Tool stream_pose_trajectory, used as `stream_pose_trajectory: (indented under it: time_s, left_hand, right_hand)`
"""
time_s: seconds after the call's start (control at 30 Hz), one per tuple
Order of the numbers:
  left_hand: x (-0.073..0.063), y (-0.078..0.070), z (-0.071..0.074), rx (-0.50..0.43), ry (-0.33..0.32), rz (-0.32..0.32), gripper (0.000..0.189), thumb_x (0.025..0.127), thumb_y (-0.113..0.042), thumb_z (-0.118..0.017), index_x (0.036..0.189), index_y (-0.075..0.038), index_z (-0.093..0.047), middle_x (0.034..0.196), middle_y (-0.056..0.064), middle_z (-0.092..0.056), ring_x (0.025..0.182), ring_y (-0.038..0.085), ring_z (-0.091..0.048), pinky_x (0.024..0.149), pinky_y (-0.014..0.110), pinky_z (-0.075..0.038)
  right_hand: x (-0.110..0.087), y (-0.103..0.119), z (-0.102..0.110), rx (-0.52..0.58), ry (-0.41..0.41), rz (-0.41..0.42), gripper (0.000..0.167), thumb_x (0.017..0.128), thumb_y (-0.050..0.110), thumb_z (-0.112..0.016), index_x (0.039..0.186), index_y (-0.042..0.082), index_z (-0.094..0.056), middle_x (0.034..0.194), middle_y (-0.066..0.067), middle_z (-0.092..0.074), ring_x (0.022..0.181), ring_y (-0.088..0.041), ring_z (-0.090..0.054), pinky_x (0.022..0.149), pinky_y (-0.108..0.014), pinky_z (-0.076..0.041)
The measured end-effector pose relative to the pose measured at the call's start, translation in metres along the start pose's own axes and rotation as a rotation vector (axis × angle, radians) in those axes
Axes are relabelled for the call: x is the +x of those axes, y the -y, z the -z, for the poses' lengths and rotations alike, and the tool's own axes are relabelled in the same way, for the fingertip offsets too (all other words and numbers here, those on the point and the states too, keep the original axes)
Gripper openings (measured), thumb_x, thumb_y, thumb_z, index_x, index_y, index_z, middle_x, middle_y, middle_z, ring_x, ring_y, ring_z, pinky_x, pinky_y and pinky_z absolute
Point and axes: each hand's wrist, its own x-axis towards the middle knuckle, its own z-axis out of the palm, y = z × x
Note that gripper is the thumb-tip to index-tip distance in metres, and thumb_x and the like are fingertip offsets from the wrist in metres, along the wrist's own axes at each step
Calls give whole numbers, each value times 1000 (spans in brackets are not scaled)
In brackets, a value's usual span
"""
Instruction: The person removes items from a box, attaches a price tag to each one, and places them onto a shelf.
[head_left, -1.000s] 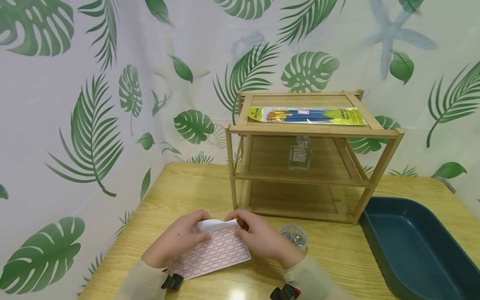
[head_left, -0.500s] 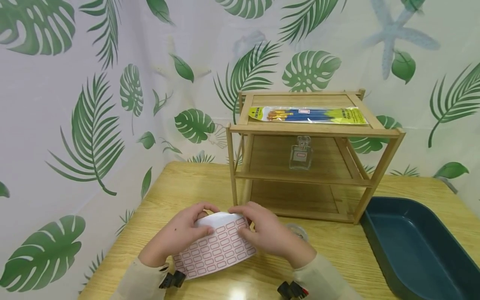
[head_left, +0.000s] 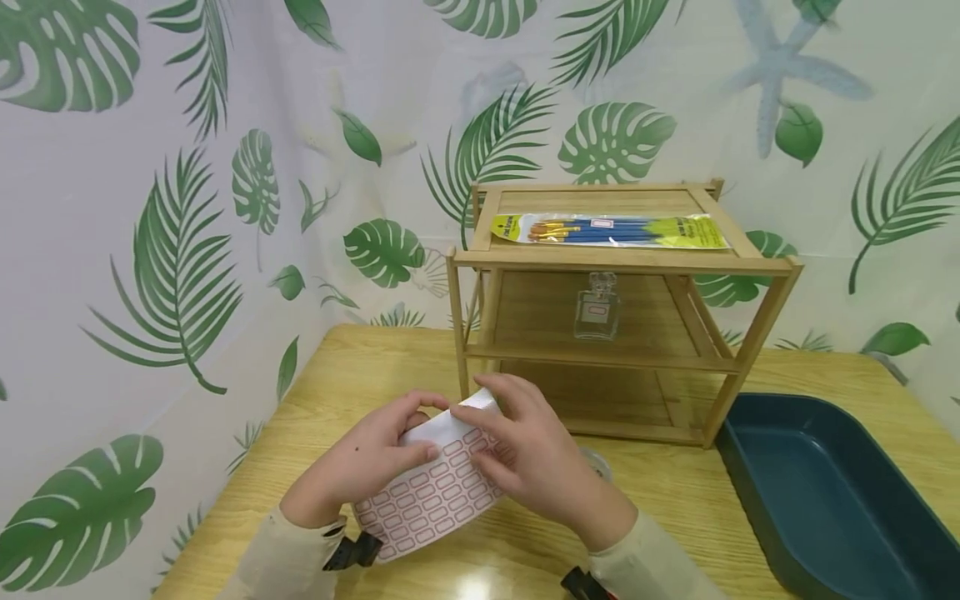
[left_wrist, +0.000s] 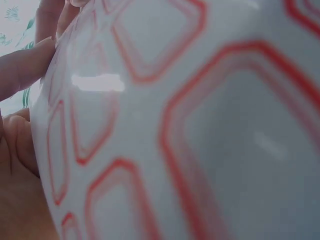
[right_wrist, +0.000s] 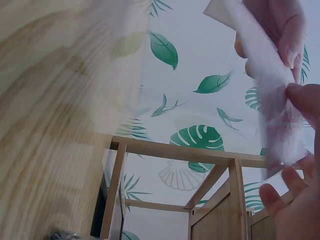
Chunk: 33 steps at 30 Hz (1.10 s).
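Note:
A white sheet of red-bordered labels (head_left: 435, 504) is held up between the hands in the head view, tilted, its upper edge blank. My left hand (head_left: 367, 454) pinches its upper left edge, thumb flat on the front and fingers behind. At the upper right, my right hand (head_left: 551, 458) has its fingers spread, the index finger across the top edge and the thumb lower down near the printed labels. The sheet (left_wrist: 140, 120) bulges and fills most of the left wrist view. Edge-on and blurred, the sheet (right_wrist: 272, 100) passes near the right fingertips (right_wrist: 272, 197) in the right wrist view.
Behind the hands stands a wooden shelf (head_left: 622, 362) with a pack of paintbrushes (head_left: 611, 231) on top and a glass perfume bottle (head_left: 597, 308) inside, both bearing labels. A dark blue tray (head_left: 832, 492) lies right. My right hand partly hides a small clear container (head_left: 597, 463).
The sheet has been raised and turned, its right end higher. My right hand has moved up and its fingers have spread from their earlier grip on the edge; my left hand keeps its pinch.

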Motion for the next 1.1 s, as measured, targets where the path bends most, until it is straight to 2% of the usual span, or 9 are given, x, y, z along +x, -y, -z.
stream_pose_trajectory:
  time_s: [0.13,0.3,0.53,0.73,0.97,1.1]
  left_hand:
    - [1,-3,-2,-38,20,-10,49,99,-6,-64,144,-13,-45,106,8,-71,85,24,-72,69,38,-60]
    - [4,-5,-5,-65,36,-19,55,98,-5,-65,148,-15,-42,104,8,-71,83,26,-72,67,39,-60]
    - [10,-10,-5,-155,49,6,54,98,-7,-65,147,-14,-43,106,10,-73,87,28,-72,72,41,-59]
    - [12,-11,-5,-190,62,8,54,99,-9,-64,149,-9,-43,107,11,-73,89,28,-72,76,41,-58]
    - [16,-7,-9,-199,10,-16,39,100,-7,-61,137,-6,-51,102,12,-73,86,29,-72,76,40,-58]
    - [17,-6,-12,-177,-4,-22,30,100,-8,-62,129,-2,-56,101,12,-74,85,27,-72,75,38,-58]
  right_hand:
    - [-1,-1,0,19,-30,50,35,84,24,-80,119,24,-75,156,-9,-38,144,-36,-31,111,-57,-34]
    - [-3,-3,-1,45,-45,117,31,83,24,-80,114,24,-75,144,-7,-51,140,-37,-37,110,-57,-35]
    - [-5,-5,-1,102,-64,91,28,84,25,-83,110,23,-76,129,-5,-59,134,-34,-43,108,-53,-39]
    - [-8,-5,-2,167,-97,71,27,84,20,-84,109,22,-76,123,-3,-60,127,-29,-47,103,-47,-44]
    - [-6,-8,-3,134,-200,189,17,90,23,-79,107,20,-76,115,-5,-63,117,-28,-53,99,-43,-45]
    - [-7,-8,-3,98,-214,224,13,94,26,-75,106,20,-76,113,-5,-63,116,-29,-56,99,-46,-44]
